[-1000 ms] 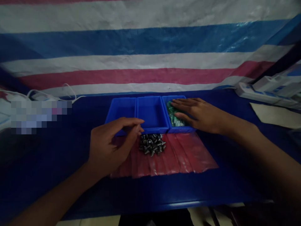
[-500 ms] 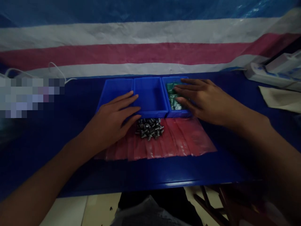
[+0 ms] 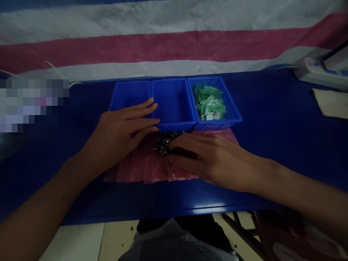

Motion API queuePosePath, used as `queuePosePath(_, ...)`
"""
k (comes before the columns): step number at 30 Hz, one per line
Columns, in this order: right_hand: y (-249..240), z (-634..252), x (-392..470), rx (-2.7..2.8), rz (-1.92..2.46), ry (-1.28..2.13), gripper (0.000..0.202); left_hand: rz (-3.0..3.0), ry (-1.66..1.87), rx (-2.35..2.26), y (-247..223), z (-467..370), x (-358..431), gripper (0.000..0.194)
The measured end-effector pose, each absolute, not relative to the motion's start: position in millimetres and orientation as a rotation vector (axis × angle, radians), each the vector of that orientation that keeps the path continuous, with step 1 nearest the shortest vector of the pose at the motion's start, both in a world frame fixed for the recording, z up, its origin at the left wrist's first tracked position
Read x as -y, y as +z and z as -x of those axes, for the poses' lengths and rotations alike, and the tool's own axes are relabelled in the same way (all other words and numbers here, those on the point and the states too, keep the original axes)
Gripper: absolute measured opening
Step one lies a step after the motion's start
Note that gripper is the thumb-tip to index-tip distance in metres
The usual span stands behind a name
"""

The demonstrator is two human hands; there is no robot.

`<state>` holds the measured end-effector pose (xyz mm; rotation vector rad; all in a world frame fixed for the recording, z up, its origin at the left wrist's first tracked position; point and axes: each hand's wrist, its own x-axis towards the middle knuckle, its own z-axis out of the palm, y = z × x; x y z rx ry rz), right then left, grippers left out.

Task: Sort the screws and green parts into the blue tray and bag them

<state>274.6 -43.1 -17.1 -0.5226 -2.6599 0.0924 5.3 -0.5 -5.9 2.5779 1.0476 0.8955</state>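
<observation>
Screws (image 3: 162, 143) lie heaped near the centre of the frame on red plastic bags (image 3: 136, 169) across the tabletop (image 3: 119, 204). The right hand (image 3: 217, 163) curls over their right side; whether it grips any, I cannot tell. The left hand (image 3: 119, 132), spread loosely, overlaps the blue left tray (image 3: 132, 93) and middle tray (image 3: 172, 99). Green packets (image 3: 210, 104) lie in the right tray (image 3: 219, 124).

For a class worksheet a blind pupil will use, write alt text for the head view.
The right grip, a bare hand, is at dark screws piled on red plastic; the left grip, spread open, is at three blue bins. The right bin holds green packets.
</observation>
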Motion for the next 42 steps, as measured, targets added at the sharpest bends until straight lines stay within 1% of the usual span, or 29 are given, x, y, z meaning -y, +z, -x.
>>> queuePosePath(4,-23.2,-274.3,39.9,2.615,0.518,0.099,0.033,-2.557,0.909,-1.063,-4.1,-8.1,2.2,0.015)
queuePosePath(7,-20.6,-273.5,38.7,2.500,0.474,0.198,0.027,-2.536,0.898,-1.080,-4.5,-8.1,2.4,0.016)
queuePosePath(9,-16.8,-272.0,40.8,2.363,0.497,0.371,0.018,-2.508,0.893,-1.082,-6.1,-7.5,1.9,0.016)
queuePosePath(10,-14.5,-271.3,42.4,2.287,0.537,0.488,0.016,-2.498,0.889,-1.078,-7.0,-7.2,1.7,0.016)
queuePosePath(14,-4.8,-269.8,47.6,1.961,0.688,0.972,0.018,-2.556,0.909,-1.030,-10.0,-6.2,1.8,0.017)
queuePosePath(19,-0.2,-269.5,45.3,1.656,0.735,1.422,0.020,-2.565,0.863,-1.034,-10.4,-7.0,3.4,0.020)
queuePosePath(22,-2.4,-269.2,41.5,1.559,0.757,1.585,0.007,-2.528,0.847,-1.073,-9.9,-9.3,4.5,0.020)
queuePosePath(25,-5.5,-269.1,37.7,1.471,0.807,1.530,0.016,-2.485,0.840,-1.106,-9.5,-10.7,4.5,0.019)
queuePosePath(28,-5.7,-271.1,36.4,1.458,0.785,1.436,0.036,-2.491,0.851,-1.080,-10.0,-9.2,3.6,0.020)
queuePosePath(29,-5.1,-272.1,36.8,1.501,0.783,1.389,0.038,-2.507,0.857,-1.067,-10.4,-8.3,3.3,0.020)
queuePosePath(31,-4.8,-274.2,38.0,1.704,0.789,1.176,0.032,-2.554,0.867,-1.035,-11.3,-6.7,3.0,0.023)
queuePosePath(35,-13.3,-273.7,38.0,2.314,0.628,0.553,0.022,-2.630,0.886,-0.993,-12.5,-6.8,3.6,0.026)
queuePosePath(39,-26.0,-269.1,37.4,2.465,0.549,0.351,0.027,-2.604,0.917,-0.983,-11.9,-10.4,3.4,0.022)
queuePosePath(42,-27.9,-268.2,38.9,2.492,0.505,0.229,0.024,-2.620,0.902,-0.978,-10.7,-11.5,2.4,0.020)
